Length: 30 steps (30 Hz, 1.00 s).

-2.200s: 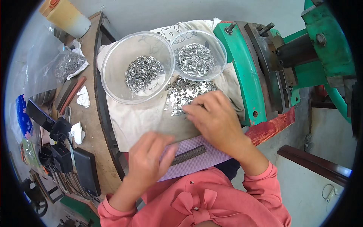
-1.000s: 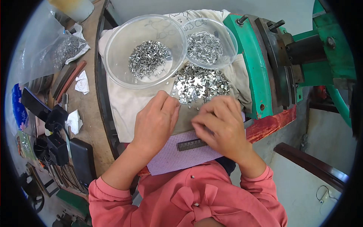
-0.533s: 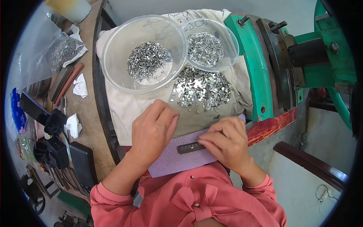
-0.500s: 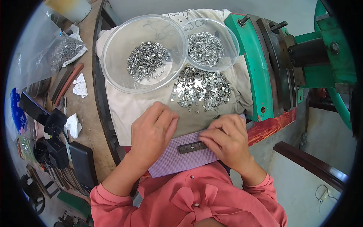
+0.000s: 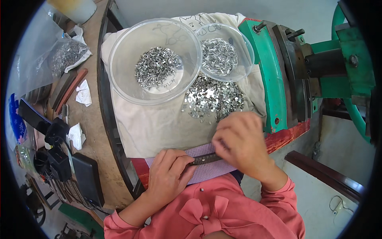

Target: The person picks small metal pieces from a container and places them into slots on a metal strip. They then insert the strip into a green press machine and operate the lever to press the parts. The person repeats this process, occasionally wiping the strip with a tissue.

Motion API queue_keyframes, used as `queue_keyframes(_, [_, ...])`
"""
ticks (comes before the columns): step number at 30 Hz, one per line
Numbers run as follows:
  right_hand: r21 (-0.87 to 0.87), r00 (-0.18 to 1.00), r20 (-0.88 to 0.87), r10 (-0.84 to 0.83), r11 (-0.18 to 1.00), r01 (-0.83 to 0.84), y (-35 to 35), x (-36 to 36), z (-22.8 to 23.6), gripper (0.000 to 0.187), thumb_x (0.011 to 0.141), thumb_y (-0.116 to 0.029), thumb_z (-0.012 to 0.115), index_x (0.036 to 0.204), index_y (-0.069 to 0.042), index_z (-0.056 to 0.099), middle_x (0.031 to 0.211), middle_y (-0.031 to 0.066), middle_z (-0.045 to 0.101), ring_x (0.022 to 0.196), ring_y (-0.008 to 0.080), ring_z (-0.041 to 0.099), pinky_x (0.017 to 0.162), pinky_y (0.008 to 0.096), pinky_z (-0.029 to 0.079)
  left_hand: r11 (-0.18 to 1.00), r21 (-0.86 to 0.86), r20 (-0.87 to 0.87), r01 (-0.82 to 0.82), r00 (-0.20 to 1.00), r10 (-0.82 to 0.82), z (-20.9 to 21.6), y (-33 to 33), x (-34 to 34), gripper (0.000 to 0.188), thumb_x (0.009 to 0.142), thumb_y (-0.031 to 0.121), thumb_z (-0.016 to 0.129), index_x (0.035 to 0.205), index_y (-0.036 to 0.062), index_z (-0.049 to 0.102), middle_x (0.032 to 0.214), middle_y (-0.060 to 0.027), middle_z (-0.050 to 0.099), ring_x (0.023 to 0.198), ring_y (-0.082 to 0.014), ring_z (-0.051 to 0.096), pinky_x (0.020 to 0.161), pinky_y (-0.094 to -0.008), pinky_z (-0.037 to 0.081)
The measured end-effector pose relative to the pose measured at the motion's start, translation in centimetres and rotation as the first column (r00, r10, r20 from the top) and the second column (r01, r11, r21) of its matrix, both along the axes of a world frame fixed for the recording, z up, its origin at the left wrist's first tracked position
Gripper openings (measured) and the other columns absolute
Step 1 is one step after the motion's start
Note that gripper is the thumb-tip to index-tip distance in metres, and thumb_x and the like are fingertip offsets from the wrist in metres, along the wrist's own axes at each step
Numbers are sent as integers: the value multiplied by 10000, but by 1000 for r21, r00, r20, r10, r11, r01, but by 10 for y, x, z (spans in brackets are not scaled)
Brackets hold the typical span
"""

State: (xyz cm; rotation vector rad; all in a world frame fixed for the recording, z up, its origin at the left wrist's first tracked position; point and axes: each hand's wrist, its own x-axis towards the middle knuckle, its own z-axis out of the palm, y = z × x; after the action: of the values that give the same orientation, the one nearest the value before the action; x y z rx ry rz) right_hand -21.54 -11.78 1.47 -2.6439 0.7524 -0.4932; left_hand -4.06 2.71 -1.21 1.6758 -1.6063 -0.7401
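Observation:
A dark slotted metal strip [image 5: 207, 159] lies on the purple woven mat [image 5: 209, 171] in front of me. My left hand [image 5: 170, 169] pinches the strip's left end between thumb and fingers. Over the strip's right end, my right hand [image 5: 242, 143] hovers with its fingers curled together; a little blurred, they hide whatever may be between them. Just beyond it spreads a heap of small shiny flat metal pieces [image 5: 215, 95] on the beige cloth [image 5: 143, 131].
A large clear tub [image 5: 115, 75] and a smaller clear bowl [image 5: 247, 61] hold small metal pins behind the heap. A green machine [image 5: 258, 51] stands close on the right. Tissues, a brush and a black case [image 5: 88, 179] occupy the wooden table [image 5: 105, 159] at left.
My left hand has come down toward me and taken hold of the strip's left end. My right hand has risen slightly away from the strip, toward the metal heap.

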Motion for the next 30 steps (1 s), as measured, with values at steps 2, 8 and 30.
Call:
queue_keyframes(2, [-112,995,48,-90,989,95,-17,2,15,218,672,-54,764,832,-88,619,959,46,614,978,279,581,857,422,424,1000,11,2,20,1000,-20,1,-2,1,329,700,50,838,978,49,663,985,-106,616,868,-298,592,736,-396,477])
queue_keyframes(8, [-361,966,145,-213,898,252,-78,23,16,181,696,-49,779,814,-91,647,944,33,626,973,273,583,858,414,419,997,-18,128,72,989,-69,-2,-3,0,372,688,75,850,1005,38,658,1010,-105,615,891,-309,598,750,-406,483])
queue_keyframes(30, [161,967,224,-122,983,87,22,-14,-16,213,678,-95,832,851,-110,709,945,16,629,948,263,590,847,410,438,998,-11,59,54,997,-54,-1,-6,5,300,711,66,838,952,56,660,961,-94,627,819,-290,600,700,-393,473])
